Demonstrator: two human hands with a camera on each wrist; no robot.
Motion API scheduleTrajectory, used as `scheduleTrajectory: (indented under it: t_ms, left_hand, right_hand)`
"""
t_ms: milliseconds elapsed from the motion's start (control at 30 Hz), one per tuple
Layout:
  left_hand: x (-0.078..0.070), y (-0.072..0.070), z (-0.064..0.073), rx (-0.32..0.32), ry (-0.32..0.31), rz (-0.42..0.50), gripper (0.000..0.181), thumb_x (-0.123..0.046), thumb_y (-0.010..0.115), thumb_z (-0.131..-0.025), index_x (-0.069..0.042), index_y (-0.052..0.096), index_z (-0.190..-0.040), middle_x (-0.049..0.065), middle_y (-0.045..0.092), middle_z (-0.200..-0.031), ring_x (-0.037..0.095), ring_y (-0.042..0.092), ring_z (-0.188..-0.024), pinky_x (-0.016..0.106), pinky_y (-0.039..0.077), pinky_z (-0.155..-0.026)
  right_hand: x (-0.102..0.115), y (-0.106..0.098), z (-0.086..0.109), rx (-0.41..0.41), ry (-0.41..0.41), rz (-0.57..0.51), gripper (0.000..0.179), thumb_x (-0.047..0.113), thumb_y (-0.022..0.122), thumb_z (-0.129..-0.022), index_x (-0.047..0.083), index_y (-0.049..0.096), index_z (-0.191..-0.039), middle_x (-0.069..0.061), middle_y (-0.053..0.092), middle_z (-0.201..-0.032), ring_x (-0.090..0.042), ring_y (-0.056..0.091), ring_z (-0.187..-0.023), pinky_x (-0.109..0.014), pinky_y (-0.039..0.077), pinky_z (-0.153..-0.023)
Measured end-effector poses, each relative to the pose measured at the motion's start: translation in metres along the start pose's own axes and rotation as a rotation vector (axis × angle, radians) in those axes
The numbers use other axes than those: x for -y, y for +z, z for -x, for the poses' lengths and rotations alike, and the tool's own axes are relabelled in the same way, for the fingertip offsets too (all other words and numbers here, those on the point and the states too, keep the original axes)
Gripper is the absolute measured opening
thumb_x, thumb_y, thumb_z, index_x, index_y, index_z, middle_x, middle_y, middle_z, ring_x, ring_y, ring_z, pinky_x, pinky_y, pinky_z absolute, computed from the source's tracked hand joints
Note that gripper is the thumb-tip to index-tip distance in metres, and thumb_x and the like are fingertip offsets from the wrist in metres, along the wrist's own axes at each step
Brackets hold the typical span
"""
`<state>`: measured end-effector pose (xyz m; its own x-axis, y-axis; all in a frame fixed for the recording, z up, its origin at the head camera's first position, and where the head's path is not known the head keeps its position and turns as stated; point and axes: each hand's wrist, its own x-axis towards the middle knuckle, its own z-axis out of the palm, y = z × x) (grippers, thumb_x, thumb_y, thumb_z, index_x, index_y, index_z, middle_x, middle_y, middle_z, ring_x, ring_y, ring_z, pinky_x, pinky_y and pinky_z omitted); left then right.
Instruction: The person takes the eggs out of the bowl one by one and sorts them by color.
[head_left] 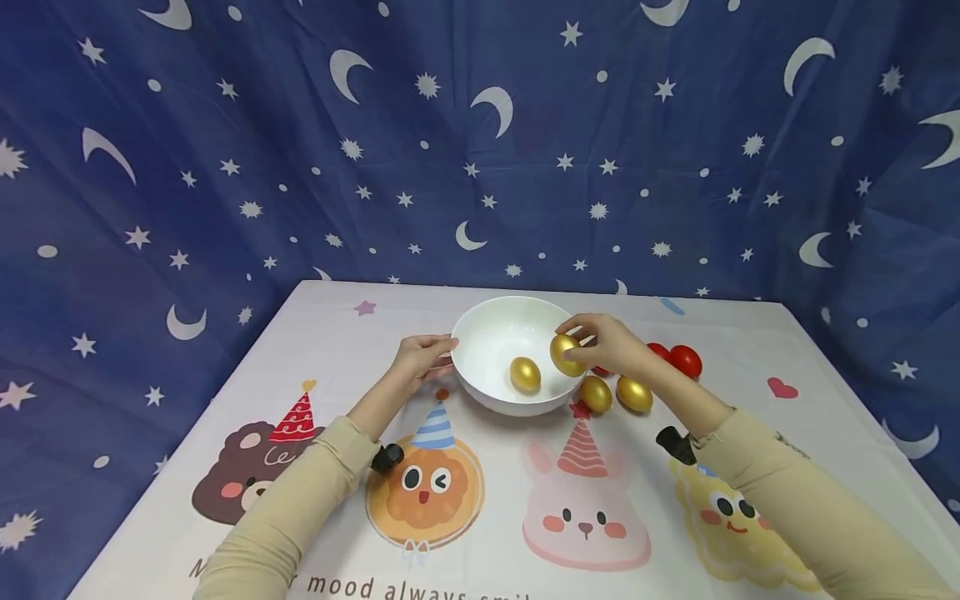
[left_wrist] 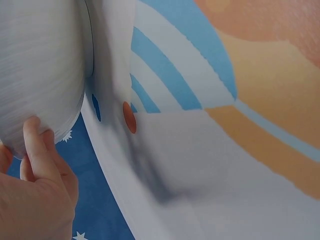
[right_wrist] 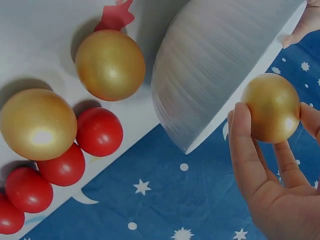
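Observation:
A white bowl [head_left: 480,337] stands on the table, tilted slightly toward me in the head view, with one golden egg [head_left: 525,376] lying inside. My left hand [head_left: 422,358] grips its left rim, thumb at the edge and fingers against the outer wall, as the left wrist view also shows. Over the bowl's right rim, my right hand [head_left: 607,343] pinches another golden egg [right_wrist: 272,107] between thumb and fingertips. Two more golden eggs [head_left: 596,394] rest on the cloth just right of the bowl. Behind them lie several red eggs [right_wrist: 100,131], partly hidden by the right forearm in the head view.
A pale tablecloth [head_left: 480,508] printed with cartoon faces covers the table. Beyond its far edge hangs a dark blue curtain [head_left: 420,217] with moons and stars. Black wrist mounts [head_left: 676,445] sit at both sleeves.

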<state>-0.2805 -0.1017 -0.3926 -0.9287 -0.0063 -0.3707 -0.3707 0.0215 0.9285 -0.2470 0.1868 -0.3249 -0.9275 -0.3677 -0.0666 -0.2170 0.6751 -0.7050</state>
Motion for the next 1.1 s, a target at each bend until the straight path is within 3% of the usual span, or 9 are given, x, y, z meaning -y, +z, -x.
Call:
scheduleTrajectory:
  t_ms: [367,633,967,1100]
  left_hand:
    - [-0.001,0.002,0.001,0.001,-0.011,0.0,0.041,-0.016,0.065,-0.09,-0.001,0.057,-0.127,0.02,0.059,-0.125,0.015,0.068,-0.081,0.018,0.061,-0.066]
    - [0.002,0.0,0.002,-0.006,-0.017,-0.001,0.042,-0.016,0.065,-0.089,-0.001,0.057,-0.127,0.021,0.059,-0.124,0.02,0.069,-0.09,0.018,0.061,-0.065]
    - [-0.001,0.001,0.001,-0.003,-0.021,0.012,0.042,-0.017,0.065,-0.09,-0.002,0.056,-0.128,0.019,0.058,-0.126,0.01,0.065,-0.075,0.019,0.061,-0.068]
    - [-0.001,0.001,0.0,-0.004,-0.02,0.012,0.042,-0.016,0.065,-0.09,-0.002,0.056,-0.128,0.019,0.058,-0.126,0.01,0.065,-0.075,0.019,0.061,-0.068]
  right_hand:
    - [-0.003,-0.006,0.024,-0.02,0.005,-0.03,0.038,0.008,0.065,-0.087,-0.002,0.056,-0.123,-0.029,0.053,-0.127,-0.036,0.06,-0.102,-0.036,0.062,-0.075]
    - [-0.013,-0.015,0.041,-0.073,0.006,-0.016,0.037,0.009,0.066,-0.085,-0.003,0.058,-0.12,-0.029,0.059,-0.119,-0.03,0.064,-0.09,-0.037,0.062,-0.073]
    - [-0.036,-0.028,0.06,-0.134,0.066,0.039,0.037,0.013,0.066,-0.087,-0.001,0.058,-0.12,-0.028,0.058,-0.117,-0.034,0.06,-0.097,-0.035,0.062,-0.074]
    - [-0.045,-0.032,0.064,-0.126,0.095,0.026,0.04,0.013,0.065,-0.088,-0.002,0.056,-0.123,-0.028,0.057,-0.118,-0.032,0.058,-0.098,-0.028,0.062,-0.072]
